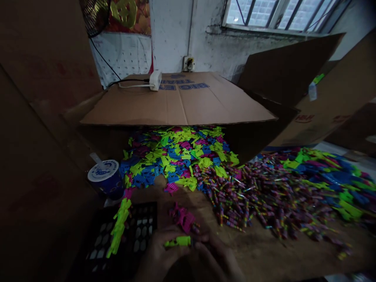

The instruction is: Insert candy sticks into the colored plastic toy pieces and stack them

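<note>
My left hand (161,252) is closed around a small yellow-green plastic piece (178,241), which lies across its fingers. My right hand (216,254) meets it from the right, its thumb and fingers pinched at the piece's dark end; what they grip there is too dark to make out. Just beyond the hands lie pink plastic pieces (185,220) on the brown table. On the left, a row of yellow-green pieces (119,227) rests on a black basket (152,211) with openings in it.
Yellow, blue and pink plastic parts (176,152) spill from an open cardboard box (188,105). To the right lies a heap of small wrapped sticks (264,192), with larger coloured pieces (337,176) behind. A lidded blue cup (107,180) stands left.
</note>
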### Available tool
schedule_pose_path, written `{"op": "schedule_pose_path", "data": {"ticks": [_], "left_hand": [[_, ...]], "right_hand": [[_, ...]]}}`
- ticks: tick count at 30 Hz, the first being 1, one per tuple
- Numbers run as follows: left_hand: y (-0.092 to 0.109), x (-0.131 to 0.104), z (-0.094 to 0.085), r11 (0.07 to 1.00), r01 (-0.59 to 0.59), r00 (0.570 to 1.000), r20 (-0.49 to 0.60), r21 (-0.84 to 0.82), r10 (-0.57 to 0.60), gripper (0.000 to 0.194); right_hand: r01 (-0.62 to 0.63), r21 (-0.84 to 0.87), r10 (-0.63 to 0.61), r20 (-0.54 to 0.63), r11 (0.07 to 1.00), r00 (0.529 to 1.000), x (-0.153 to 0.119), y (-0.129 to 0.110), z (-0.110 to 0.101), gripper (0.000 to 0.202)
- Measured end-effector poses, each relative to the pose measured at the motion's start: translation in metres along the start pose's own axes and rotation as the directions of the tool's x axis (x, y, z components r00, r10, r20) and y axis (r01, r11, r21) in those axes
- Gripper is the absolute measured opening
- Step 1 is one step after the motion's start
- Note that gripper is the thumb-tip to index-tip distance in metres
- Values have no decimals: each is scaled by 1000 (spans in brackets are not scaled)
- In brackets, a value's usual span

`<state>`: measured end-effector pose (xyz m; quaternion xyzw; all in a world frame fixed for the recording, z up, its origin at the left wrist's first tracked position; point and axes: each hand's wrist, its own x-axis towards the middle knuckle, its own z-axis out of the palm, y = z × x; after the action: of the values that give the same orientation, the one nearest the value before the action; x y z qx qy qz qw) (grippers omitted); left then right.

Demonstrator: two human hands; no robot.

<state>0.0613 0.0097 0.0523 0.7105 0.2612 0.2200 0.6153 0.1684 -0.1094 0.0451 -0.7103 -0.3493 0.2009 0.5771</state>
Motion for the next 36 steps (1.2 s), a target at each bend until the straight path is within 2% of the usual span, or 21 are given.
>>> {"op": "schedule_pose_path", "data": {"ticks": [2, 4, 5, 7, 8, 9, 10, 12, 13, 14, 16, 18, 20, 22, 24, 26, 29, 31, 32, 34, 36], "left_hand": [[2, 1, -5, 998, 48, 999, 26, -43, -47, 9], [0, 4, -9, 990, 121, 992, 41, -75, -118, 11], [-3, 5, -11, 981, 171, 984, 70, -87, -165, 15], [-11, 8, -15, 963, 260, 950, 198, -72, -242, 20], [-16, 10, -16, 961, 272, 935, 246, -42, -254, 23], [-21, 14, -18, 969, 246, 939, 249, 1, -239, 26], [-25, 19, -19, 980, 189, 961, 196, 60, -197, 28], [-34, 34, -21, 971, 50, 999, -17, 234, -47, 31], [-37, 44, -22, 940, 10, 991, -131, 342, 37, 31], [-39, 55, -23, 895, 3, 970, -217, 445, 105, 32], [-42, 79, -22, 801, 68, 928, -332, 595, 168, 32], [-43, 100, -18, 764, 124, 901, -394, 633, 180, 32], [-44, 115, -12, 769, 136, 887, -423, 624, 187, 34], [-45, 123, -6, 786, 130, 877, -439, 604, 193, 37], [-48, 125, -3, 820, 112, 875, -447, 561, 186, 45], [-50, 122, -3, 864, 92, 876, -452, 495, 166, 52], [-46, 111, -8, 928, 65, 901, -421, 366, 102, 47], [-37, 98, -11, 959, 43, 938, -342, 279, 58, 36], [-31, 91, -12, 977, 34, 956, -292, 209, 29, 34], [-15, 76, -12, 999, 39, 977, -211, 28, -32, 38], [-1, 63, -12, 991, 70, 982, -166, -115, -89, 45]], "right_hand": [[-28, 45, 20, 166, 999, 986, 10, -4, -8, 32], [-115, 115, 76, 298, 987, 952, 19, -1, -13, 31], [-178, 157, 118, 333, 971, 935, 22, 3, -13, 31], [-311, 204, 206, 413, 928, 887, 25, 13, -12, 33], [-338, 186, 228, 444, 922, 866, 26, 18, -11, 33], [-313, 140, 222, 448, 939, 866, 27, 22, -11, 31], [-236, 61, 189, 420, 970, 888, 28, 26, -12, 26], [-4, -211, 68, 297, 977, 953, 33, 33, -18, 16], [86, -389, -2, 213, 917, 977, 37, 37, -23, 15], [119, -568, -59, 122, 814, 991, 41, 41, -28, 17], [28, -827, -118, -47, 562, 992, 49, 50, -39, 25], [-78, -920, -121, -134, 384, 984, 56, 58, -45, 30], [-98, -946, -96, -133, 311, 986, 61, 64, -46, 32], [-70, -954, -76, -96, 291, 992, 64, 67, -44, 28], [-78, -950, -53, -99, 303, 994, 65, 68, -43, 25], [-81, -918, -50, -109, 388, 993, 66, 67, -42, 26], [11, -736, -116, -92, 677, 989, 67, 55, -39, 27], [110, -504, -138, -18, 857, 990, 67, 37, -34, 27], [142, -383, -140, 33, 913, 990, 66, 25, -31, 28], [170, -209, -146, 124, 963, 981, 65, 2, -24, 30], [188, -152, -168, 135, 970, 977, 64, -16, -19, 30]]}}
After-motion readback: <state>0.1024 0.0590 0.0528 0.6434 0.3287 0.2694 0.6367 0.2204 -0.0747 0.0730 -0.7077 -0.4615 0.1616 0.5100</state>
